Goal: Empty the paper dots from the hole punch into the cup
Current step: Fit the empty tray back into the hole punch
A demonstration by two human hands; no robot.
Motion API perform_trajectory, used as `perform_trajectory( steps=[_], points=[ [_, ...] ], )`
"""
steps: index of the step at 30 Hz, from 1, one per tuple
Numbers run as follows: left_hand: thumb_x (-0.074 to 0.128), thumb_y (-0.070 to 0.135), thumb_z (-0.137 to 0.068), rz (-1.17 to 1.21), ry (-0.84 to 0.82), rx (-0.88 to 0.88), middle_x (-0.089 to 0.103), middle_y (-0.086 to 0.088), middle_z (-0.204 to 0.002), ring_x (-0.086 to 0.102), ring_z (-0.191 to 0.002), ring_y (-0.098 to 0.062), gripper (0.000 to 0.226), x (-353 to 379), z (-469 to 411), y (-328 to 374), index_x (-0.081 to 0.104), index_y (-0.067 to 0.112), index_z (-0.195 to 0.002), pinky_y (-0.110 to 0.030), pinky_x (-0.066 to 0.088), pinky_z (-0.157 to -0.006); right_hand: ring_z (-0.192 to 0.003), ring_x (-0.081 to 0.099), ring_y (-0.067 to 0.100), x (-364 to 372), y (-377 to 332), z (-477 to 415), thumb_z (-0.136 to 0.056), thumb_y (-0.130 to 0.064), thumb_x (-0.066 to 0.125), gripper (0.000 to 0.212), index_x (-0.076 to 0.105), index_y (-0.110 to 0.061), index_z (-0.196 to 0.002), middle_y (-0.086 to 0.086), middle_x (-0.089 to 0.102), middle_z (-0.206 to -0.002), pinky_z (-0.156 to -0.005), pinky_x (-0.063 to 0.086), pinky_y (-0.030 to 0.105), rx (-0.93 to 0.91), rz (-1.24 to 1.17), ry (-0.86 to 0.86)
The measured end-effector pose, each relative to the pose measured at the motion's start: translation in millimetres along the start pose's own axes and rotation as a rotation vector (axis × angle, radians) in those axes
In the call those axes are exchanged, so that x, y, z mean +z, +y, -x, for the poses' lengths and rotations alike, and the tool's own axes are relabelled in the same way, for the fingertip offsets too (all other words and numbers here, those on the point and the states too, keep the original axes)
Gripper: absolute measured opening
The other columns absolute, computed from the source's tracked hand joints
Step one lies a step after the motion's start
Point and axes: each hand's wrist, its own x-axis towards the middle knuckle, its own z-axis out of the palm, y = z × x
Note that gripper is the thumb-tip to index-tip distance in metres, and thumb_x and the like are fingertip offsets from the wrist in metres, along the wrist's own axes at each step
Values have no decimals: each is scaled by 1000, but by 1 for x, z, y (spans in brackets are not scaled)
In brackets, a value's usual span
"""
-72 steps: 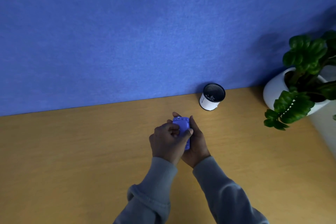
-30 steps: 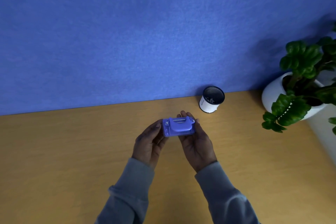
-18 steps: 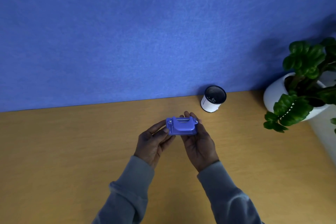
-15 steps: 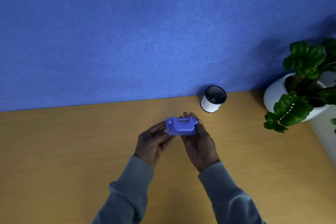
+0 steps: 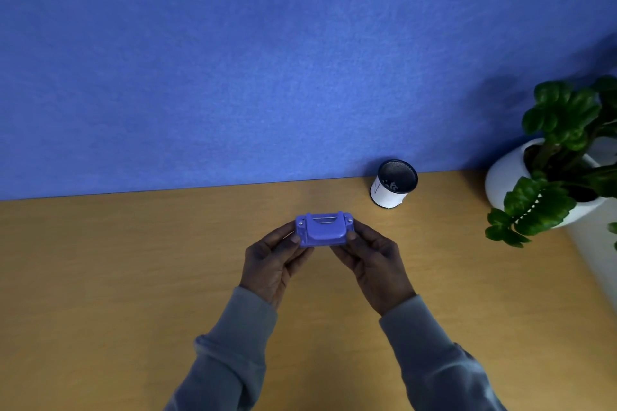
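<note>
A small purple hole punch (image 5: 323, 229) is held level above the wooden table (image 5: 133, 277), its long side crosswise to me. My left hand (image 5: 272, 259) grips its left end with thumb and fingers, and my right hand (image 5: 374, 260) grips its right end the same way. The cup (image 5: 392, 184), white outside with a dark inside, stands upright at the back of the table against the blue wall, up and to the right of the punch. A few pale specks show inside the cup.
A white pot with a leafy green plant (image 5: 561, 157) stands at the right edge of the table. A blue felt wall (image 5: 267, 60) closes off the back. Grey sleeves cover both forearms.
The punch was turned from lengthwise between overlapped hands to crosswise. Both hands have since spread to its two ends and it has shifted slightly left, away from the cup.
</note>
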Motion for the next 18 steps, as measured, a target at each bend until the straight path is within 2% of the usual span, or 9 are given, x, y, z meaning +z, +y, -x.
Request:
perform_trajectory(
  steps=[5, 10, 15, 18],
  points=[
    [60, -5, -93, -14, 4, -2, 77, -18, -103, 76, -91, -24, 23, -2, 1, 0, 72, -2, -113, -42, 59, -91, -124, 64, 32, -2, -1, 1, -102, -6, 51, 32, 64, -2, -130, 19, 69, -130, -107, 50, 44, 58, -6, -6],
    [62, -2, -93, -76, -17, 8, 76, -19, -110, 74, -102, -28, 24, -1, 3, -2, 72, -1, -115, -41, 60, -92, -102, 74, 32, 3, -17, -7, -100, -31, 59, 33, 72, -4, -114, 17, 77, -112, -89, 59, 44, 203, -14, 131],
    [62, -3, -93, -81, 2, -8, 77, -16, -107, 74, -100, -27, 22, 0, 4, -8, 73, 1, -111, -37, 62, -86, -87, 74, 28, 3, -20, -14, -94, -18, 67, 20, 74, -3, -104, 19, 77, -107, -69, 63, 40, 283, 34, 196],
    [63, 4, -93, -47, 44, -50, 78, -16, -101, 75, -91, -29, 14, -1, 2, -7, 76, 2, -98, -39, 63, -82, -83, 74, 26, 0, -20, -16, -94, -17, 67, 16, 75, -4, -95, 18, 78, -101, -68, 64, 40, 305, 43, 176]
  ],
)
